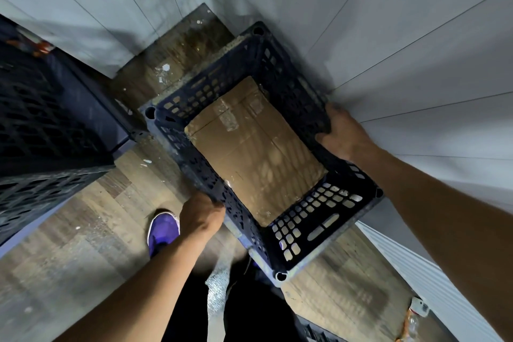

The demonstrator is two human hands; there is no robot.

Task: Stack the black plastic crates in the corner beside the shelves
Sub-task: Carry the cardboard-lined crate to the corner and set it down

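A black plastic crate [311, 216] with slotted walls sits in the middle of the view, close to the white wall on the right. A flat sheet of brown cardboard [255, 147] lies on its bottom. My left hand [201, 214] grips the crate's left long rim. My right hand [342, 133] grips the opposite rim, next to the wall. A second rim edge shows just under the crate's far side, so it seems to rest on another crate. More black crates [41, 125] are stacked at the left.
White panelled walls [416, 64] meet in a corner at the top. The floor [83, 244] is worn wood-look planks with white specks. My purple shoe [162, 230] stands just left of the crate. A small object with orange cord [415, 314] lies at the wall's foot.
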